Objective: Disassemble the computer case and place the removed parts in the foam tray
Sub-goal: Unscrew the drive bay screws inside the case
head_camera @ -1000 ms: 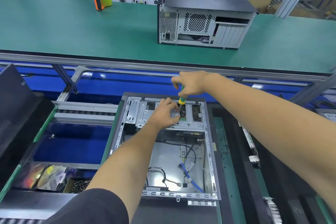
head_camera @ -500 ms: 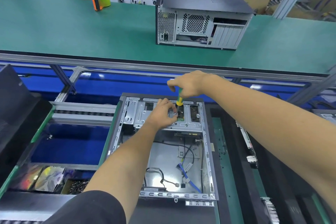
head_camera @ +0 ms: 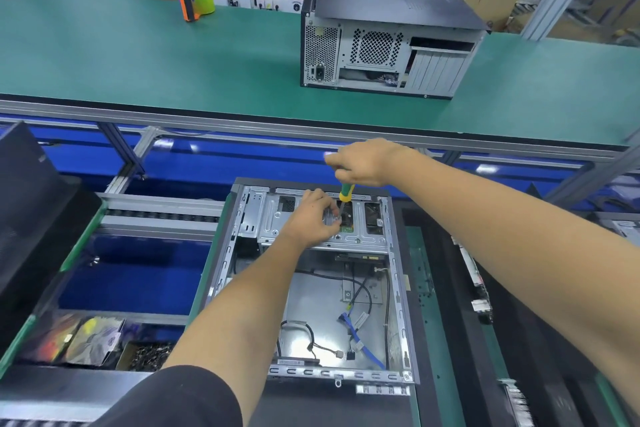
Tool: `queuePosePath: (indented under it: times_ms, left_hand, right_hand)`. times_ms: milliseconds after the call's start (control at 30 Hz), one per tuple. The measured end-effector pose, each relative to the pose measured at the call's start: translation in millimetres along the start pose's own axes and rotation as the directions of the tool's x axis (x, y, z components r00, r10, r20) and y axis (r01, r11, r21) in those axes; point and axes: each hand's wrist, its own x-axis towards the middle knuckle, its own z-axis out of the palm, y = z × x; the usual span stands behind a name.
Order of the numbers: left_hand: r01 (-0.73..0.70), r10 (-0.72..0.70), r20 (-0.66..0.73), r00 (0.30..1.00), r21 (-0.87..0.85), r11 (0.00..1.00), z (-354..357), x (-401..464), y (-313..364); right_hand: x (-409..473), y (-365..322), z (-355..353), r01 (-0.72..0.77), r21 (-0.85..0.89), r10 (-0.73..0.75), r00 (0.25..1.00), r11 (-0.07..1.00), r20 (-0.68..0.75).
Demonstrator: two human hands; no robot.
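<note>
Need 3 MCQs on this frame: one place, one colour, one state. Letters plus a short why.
1. Where does the closed black-topped computer case stand?
A. on the green belt beyond the blue rails
B. in the foam tray
C. on the floor

2. What colours is the screwdriver handle?
A. red and black
B. green and yellow
C. all blue

3. How is the open grey metal chassis?
A. side panel on
B. lying open, cables showing
C. standing upright

Key: 1 A, it sits on the far green surface. 2 B, green grip with a yellow collar under the right hand. 3 B, the blue cable is visible inside; the left hand rests on the drive cage.
</note>
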Motion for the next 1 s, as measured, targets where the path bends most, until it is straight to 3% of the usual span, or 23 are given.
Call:
queuePosePath:
  times_ms: [67,200,333,433,700,1000]
  left_hand:
    - [0.002,-0.002,0.004,1.0,0.0,1.0,1,1,-1]
    - [0.007,-0.007,0.006,1.0,0.002,1.0,0,1,-1]
    - [0.007,-0.007,0.008,1.0,-0.001,1.0,0,1,-1]
    - [0.014,-0.014,0.013,1.0,-0.001,1.0,0,1,-1]
    - [-0.011,0.01,0.014,1.0,0.035,0.999,0,1,0]
    - [0.004,-0.004,0.004,1.0,0.047,0.999,0,0,1]
  right_hand:
    - [1,-1,-1,-0.025,-0.075,0.025,1.0,0.997,0.0]
    - [3,-4,-1,0.006,0.162,-0.017,0.998,0.987,0.066]
    - [5,1,0,0.01,0.067,-0.013,0.999,0.998,0.05]
    - [4,5,3,0.091,0.216,-0.092,0.996,0.972,-0.007]
    - [-1,14,4,0.043,0.374,0.003,0.992,0.926,-0.122]
    - [-17,16,15,-0.029,0.42,0.071,0.994,0.907,-0.084]
